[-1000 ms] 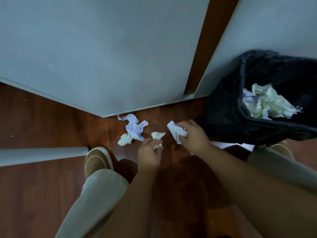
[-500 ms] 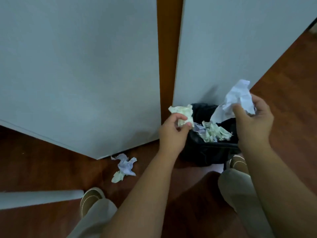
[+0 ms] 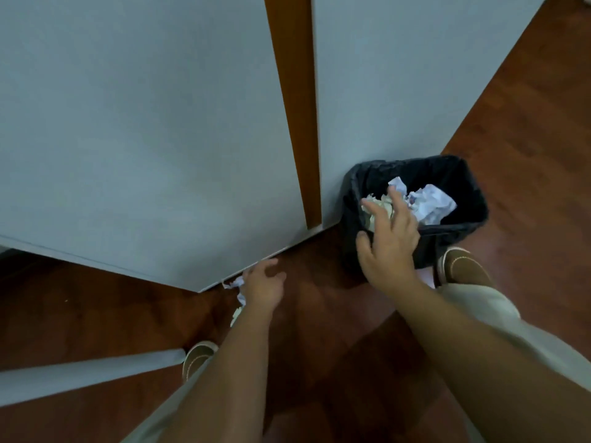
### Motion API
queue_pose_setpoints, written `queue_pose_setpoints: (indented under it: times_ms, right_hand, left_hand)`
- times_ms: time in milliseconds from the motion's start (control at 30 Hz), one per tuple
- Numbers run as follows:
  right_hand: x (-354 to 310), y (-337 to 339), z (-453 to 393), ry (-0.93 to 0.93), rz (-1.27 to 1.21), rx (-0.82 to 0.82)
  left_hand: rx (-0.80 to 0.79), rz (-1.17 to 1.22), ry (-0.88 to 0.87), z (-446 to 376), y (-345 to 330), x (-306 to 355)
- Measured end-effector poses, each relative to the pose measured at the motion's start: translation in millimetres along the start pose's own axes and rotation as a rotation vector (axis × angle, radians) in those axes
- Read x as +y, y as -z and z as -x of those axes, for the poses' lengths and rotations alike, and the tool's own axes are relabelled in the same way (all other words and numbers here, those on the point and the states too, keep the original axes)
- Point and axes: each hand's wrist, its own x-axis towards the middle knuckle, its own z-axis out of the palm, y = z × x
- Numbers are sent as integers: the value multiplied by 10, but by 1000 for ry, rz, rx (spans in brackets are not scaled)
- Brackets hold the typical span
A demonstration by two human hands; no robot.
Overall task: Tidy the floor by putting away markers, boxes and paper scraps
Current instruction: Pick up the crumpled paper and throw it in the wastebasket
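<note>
A black-lined waste bin (image 3: 460,231) stands on the wooden floor against a grey panel, with crumpled white and pale green paper (image 3: 430,203) inside. My right hand (image 3: 388,241) hovers over its near rim, fingers spread and empty. My left hand (image 3: 263,284) is low over the floor at the corner of the left grey panel, fingers apart and holding nothing. It partly covers crumpled paper scraps (image 3: 238,290) that lie on the floor by that corner.
Two grey cabinet panels (image 3: 144,123) with a brown strip (image 3: 295,107) between them fill the upper view. A grey tube-like leg (image 3: 86,374) crosses the lower left. My shoes (image 3: 198,358) and light trousers flank the floor in front.
Both hands held crumpled paper at the bin half a second ago. Now both are empty, the paper lies in the bin, and my left hand has dropped back to the scraps on the floor.
</note>
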Motion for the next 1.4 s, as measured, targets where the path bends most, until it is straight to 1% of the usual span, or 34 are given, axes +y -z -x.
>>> queue_pose_setpoints:
  times_ms: [67, 133, 200, 300, 367, 433, 533, 600, 667, 733, 800, 867, 933, 967, 1033, 1100, 1167, 1200, 1267, 1333, 1400]
  right_hand:
    - [-56, -295, 187, 128, 60, -131]
    - [-61, -555, 320, 184, 98, -246]
    - [-71, -846, 406, 171, 103, -392]
    - [-87, -1321, 467, 82, 162, -705]
    - [-139, -1613, 492, 49, 201, -870]
    - [-200, -1828, 484, 50, 218, -952]
    - [-240, -2311, 430, 132, 294, -1019]
    - [-283, -2608, 425, 193, 317, -1028]
    - [-328, -2830, 418, 134, 293, -993]
    - [-340, -3020, 389, 86, 262, -972]
    - [-308, -3182, 388, 73, 223, -986]
    - [-274, -3295, 405, 65, 185, -1017]
    - [-258, -3357, 417, 24, 154, -1021]
    - [-249, -3378, 428, -3, 128, -1022]
    - [-219, -3382, 468, -71, 134, -1023]
    - [-160, -3368, 527, -101, 145, -956]
    - [-146, -3292, 591, -171, 105, -894]
    - [-151, -3219, 618, -175, 87, -871]
    - [-184, -2995, 640, -143, 39, -855]
    - [-217, -2670, 657, -84, -20, -803]
    - [-177, -2364, 675, -120, -106, -713]
  left_hand:
    - [-41, -164, 110, -116, 180, -455]
    - [-77, -245, 168, -168, 315, -768]
    - [-112, -290, 204, -232, 394, -983]
    - [-137, -390, 189, -362, 426, -1222]
    - [-150, -463, 173, -451, 427, -1374]
    - [-210, -510, 156, -490, 423, -1481]
    - [-337, -646, 113, -632, 352, -1662]
    - [-375, -685, 129, -680, 295, -1775]
    - [-374, -669, 155, -716, 250, -1819]
    - [-367, -674, 140, -825, 206, -1866]
    - [-416, -693, 107, -940, 176, -1894]
    - [-510, -710, 103, -1034, 159, -1922]
    - [-604, -619, 124, -1133, 98, -2012]
    - [-621, -583, 115, -1128, 83, -2024]
    - [-564, -582, 71, -1102, 79, -2057]
    - [-461, -555, -18, -1019, 129, -2086]
    - [-329, -471, -86, -890, 230, -2107]
    - [-242, -422, -92, -820, 289, -2113]
    - [-118, -290, -62, -680, 427, -2081]
    - [-61, -271, -60, -561, 553, -1961]
    - [-14, -255, -72, -530, 607, -1845]
